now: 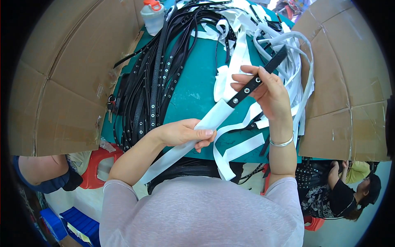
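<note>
A black belt strap (247, 90) with silver eyelets slants up to the right in front of me. Around its lower part lies a flat white strip (216, 118), which runs on down to the left past my forearm. My left hand (185, 132) is closed round the white strip, thumb on top. Higher up, my right hand (270, 92) holds the strap near its far end between thumb and fingers, with some fingers stretched out to the left. A silver bangle (281, 142) circles my right wrist. Whether the strap reaches under my left hand is hidden by the white strip.
Many black eyelet straps (158, 70) lie heaped on the green table (191, 92). White strips (296, 74) pile up at right. Cardboard walls (61, 78) flank both sides. A lidded container (153, 18) stands at the back left. Other people (333, 197) sit at both sides.
</note>
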Motion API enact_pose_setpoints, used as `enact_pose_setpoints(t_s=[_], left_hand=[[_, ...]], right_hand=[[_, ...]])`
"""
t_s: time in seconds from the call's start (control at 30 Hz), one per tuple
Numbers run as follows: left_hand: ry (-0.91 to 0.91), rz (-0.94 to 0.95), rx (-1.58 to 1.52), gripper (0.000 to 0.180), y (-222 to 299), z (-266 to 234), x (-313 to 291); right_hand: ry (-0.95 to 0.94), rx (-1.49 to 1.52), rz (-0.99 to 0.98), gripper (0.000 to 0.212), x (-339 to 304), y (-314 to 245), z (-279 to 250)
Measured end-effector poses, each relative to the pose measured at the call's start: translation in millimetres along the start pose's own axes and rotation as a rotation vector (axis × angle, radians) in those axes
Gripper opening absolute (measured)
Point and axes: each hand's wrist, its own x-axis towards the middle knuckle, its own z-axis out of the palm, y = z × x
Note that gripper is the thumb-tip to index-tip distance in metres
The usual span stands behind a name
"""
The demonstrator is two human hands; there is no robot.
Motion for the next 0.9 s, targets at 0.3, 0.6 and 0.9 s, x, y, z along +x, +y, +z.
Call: enact_pose_setpoints(t_s=[0.3,0.6,0.9], left_hand=[[-0.044,0.012,0.099,0.034,10.8,-3.2,4.3],[-0.096,0.091,0.066,0.043,26.1,4.3,12.8],[0.167,0.056,0.143,0.031,15.5,7.7,12.7]], right_hand=[[-0.164,0.242,0.046,0.049,0.4,-0.9,-9.1],[-0.305,-0.157,0.088,0.051,-9.9,16.9,22.3],[0.06,-0.575,-0.032,0.022,-9.4,20.6,-8.4]])
